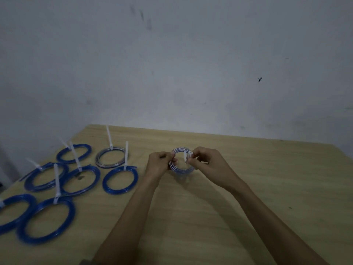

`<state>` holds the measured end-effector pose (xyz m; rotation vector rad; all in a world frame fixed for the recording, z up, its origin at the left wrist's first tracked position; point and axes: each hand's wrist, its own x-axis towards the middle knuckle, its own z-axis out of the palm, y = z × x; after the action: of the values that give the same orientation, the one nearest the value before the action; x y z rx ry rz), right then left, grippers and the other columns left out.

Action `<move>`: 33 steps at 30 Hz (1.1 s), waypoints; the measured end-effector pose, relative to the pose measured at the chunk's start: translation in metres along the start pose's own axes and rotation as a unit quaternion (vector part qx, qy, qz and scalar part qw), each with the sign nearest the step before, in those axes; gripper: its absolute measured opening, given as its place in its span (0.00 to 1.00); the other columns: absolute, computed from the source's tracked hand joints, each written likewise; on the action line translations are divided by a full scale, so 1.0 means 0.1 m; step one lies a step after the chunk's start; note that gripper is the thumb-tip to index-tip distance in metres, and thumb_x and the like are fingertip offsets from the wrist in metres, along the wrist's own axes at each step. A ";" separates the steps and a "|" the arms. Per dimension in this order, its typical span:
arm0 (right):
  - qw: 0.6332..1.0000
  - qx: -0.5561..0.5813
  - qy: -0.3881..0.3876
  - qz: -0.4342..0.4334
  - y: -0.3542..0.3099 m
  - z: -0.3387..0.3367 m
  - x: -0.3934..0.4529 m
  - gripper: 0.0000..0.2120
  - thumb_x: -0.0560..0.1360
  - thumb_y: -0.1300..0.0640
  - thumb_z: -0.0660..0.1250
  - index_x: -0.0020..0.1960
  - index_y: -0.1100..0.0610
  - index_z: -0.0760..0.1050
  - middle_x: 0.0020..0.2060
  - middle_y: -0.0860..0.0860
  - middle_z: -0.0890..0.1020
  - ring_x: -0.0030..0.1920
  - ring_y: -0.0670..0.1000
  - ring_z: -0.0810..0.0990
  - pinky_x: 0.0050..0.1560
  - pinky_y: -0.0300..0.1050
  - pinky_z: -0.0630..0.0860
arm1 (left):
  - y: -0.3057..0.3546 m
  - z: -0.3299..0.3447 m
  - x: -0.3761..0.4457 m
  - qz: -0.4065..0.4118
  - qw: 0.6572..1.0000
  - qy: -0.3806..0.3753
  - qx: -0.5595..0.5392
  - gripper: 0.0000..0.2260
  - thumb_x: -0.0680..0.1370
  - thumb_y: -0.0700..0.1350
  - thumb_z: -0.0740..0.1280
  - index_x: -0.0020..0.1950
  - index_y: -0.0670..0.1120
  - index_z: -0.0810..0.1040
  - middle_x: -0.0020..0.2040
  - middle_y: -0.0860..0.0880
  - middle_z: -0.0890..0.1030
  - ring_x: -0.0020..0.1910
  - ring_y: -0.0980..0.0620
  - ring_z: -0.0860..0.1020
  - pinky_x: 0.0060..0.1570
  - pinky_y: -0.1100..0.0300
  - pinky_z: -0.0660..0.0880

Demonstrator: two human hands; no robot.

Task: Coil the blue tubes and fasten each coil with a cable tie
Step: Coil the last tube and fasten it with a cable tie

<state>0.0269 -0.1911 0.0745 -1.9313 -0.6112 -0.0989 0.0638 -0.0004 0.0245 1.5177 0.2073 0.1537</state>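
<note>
A small coil of pale blue tube (181,170) is held upright just above the wooden table (248,178), near its middle. My left hand (159,164) grips the coil's left side. My right hand (205,159) pinches a white cable tie (188,156) that wraps the coil's upper right part. The lower arc of the coil shows between my two hands; the rest of it is partly covered by my fingers.
Several blue coils, each with a white cable tie sticking up, lie on the table's left part, such as one (120,179) nearest my left arm and a paler one (111,157) behind it. A grey wall (191,64) rises behind the table.
</note>
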 end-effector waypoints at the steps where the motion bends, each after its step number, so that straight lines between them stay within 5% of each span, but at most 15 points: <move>1: 1.000 0.005 -0.006 0.000 0.02 0.00 -0.04 0.03 0.78 0.61 0.69 0.46 0.59 0.80 0.43 0.55 0.84 0.43 0.55 0.82 0.50 0.54 0.78 | -0.02 0.02 -0.03 -0.004 1.000 -0.003 0.002 0.07 0.80 0.39 0.69 0.42 0.40 0.83 0.35 0.46 0.84 0.36 0.50 0.82 0.40 0.57 0.80; 4: 0.999 0.007 -0.032 -0.004 0.07 0.02 -0.09 0.04 0.78 0.59 0.70 0.45 0.58 0.80 0.42 0.56 0.83 0.41 0.49 0.79 0.46 0.51 0.77 | -0.06 0.02 -0.07 -0.014 0.999 -0.023 0.021 0.08 0.80 0.41 0.68 0.44 0.40 0.84 0.38 0.44 0.85 0.39 0.48 0.82 0.42 0.55 0.81; 10: 0.999 -0.044 -0.012 -0.009 0.36 0.09 -0.07 0.02 0.80 0.59 0.68 0.48 0.55 0.78 0.38 0.41 0.80 0.38 0.44 0.79 0.37 0.42 0.74 | -0.06 -0.04 -0.15 -0.071 0.992 -0.101 -0.040 0.08 0.80 0.42 0.69 0.49 0.38 0.84 0.40 0.44 0.85 0.40 0.52 0.83 0.44 0.58 0.81; 15: 0.991 -0.128 -0.004 -0.047 0.41 0.12 -0.05 0.03 0.79 0.60 0.68 0.48 0.53 0.76 0.40 0.41 0.81 0.43 0.42 0.80 0.40 0.36 0.71 | -0.07 -0.05 -0.12 -0.111 0.983 -0.141 -0.049 0.08 0.80 0.41 0.69 0.52 0.37 0.84 0.46 0.41 0.85 0.44 0.48 0.84 0.48 0.55 0.80; 19: 0.976 -0.209 0.003 -0.066 0.51 0.19 0.01 0.08 0.78 0.56 0.69 0.48 0.42 0.74 0.42 0.39 0.76 0.47 0.40 0.72 0.42 0.36 0.66 | -0.06 -0.04 -0.13 -0.105 0.982 -0.153 -0.037 0.07 0.80 0.39 0.68 0.51 0.37 0.83 0.42 0.42 0.85 0.40 0.50 0.83 0.45 0.56 0.81; 23: 0.981 -0.173 0.020 -0.087 0.50 0.27 0.11 0.05 0.77 0.60 0.71 0.51 0.51 0.81 0.43 0.42 0.78 0.48 0.42 0.74 0.49 0.31 0.69 | -0.09 0.00 -0.14 -0.093 0.985 -0.142 -0.018 0.07 0.80 0.37 0.68 0.51 0.35 0.84 0.43 0.39 0.85 0.40 0.49 0.83 0.44 0.57 0.82; 26: 0.990 -0.122 0.046 -0.050 0.47 0.39 0.21 0.03 0.78 0.58 0.69 0.46 0.54 0.80 0.41 0.44 0.83 0.46 0.44 0.81 0.49 0.42 0.77 | -0.13 -0.02 -0.11 -0.108 0.986 -0.123 -0.042 0.07 0.79 0.37 0.68 0.53 0.34 0.83 0.45 0.38 0.85 0.43 0.47 0.84 0.50 0.53 0.82; 30: 0.992 0.006 0.129 0.012 0.40 0.60 0.25 0.04 0.81 0.60 0.67 0.50 0.59 0.80 0.43 0.51 0.85 0.45 0.46 0.84 0.40 0.31 0.77 | -0.12 0.02 -0.09 -0.133 0.982 -0.112 -0.068 0.05 0.79 0.37 0.69 0.50 0.36 0.83 0.44 0.39 0.85 0.42 0.46 0.85 0.50 0.53 0.82; 33: 0.983 -0.011 0.183 0.004 0.53 0.71 0.21 0.05 0.81 0.58 0.67 0.51 0.56 0.81 0.46 0.50 0.82 0.46 0.46 0.82 0.46 0.39 0.79 | -0.14 0.01 -0.10 -0.128 0.987 -0.094 -0.033 0.06 0.78 0.38 0.70 0.49 0.35 0.84 0.46 0.37 0.86 0.45 0.44 0.85 0.51 0.51 0.82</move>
<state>0.0548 -0.1376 0.0069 -1.8731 -0.3578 -0.4462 0.0543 -0.0038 0.0113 1.4164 0.2415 -0.1858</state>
